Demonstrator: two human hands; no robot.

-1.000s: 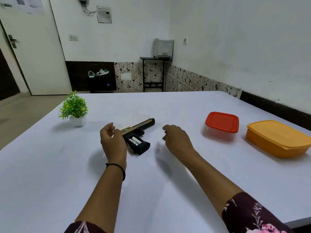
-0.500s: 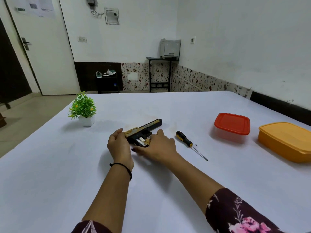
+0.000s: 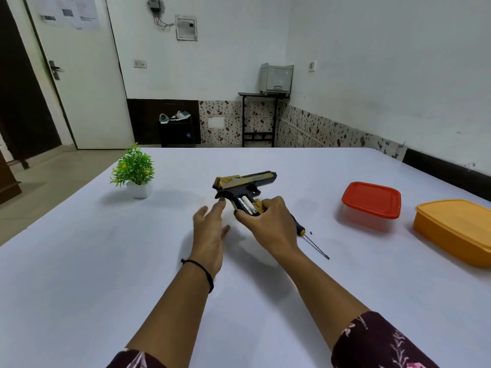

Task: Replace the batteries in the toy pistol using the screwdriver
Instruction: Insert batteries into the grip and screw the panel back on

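Note:
The black and gold toy pistol is lifted off the white table, barrel pointing right. Its grip is open and two white batteries show inside. My right hand is closed around the bottom of the grip. My left hand is just left of the grip with fingers spread, one fingertip touching the pistol's rear. The screwdriver, black and yellow handle with a thin shaft, lies on the table right of my right hand, partly hidden by it. A tiny dark screw lies beside it.
A small green plant in a white pot stands at the left. A clear box with a red lid and an orange lidded box sit at the right. The table's far edge faces a door and wall.
My right hand has raised the pistol off the table by its grip. My left hand has let go of the pistol and spread its fingers. A second ago the right hand held nothing.

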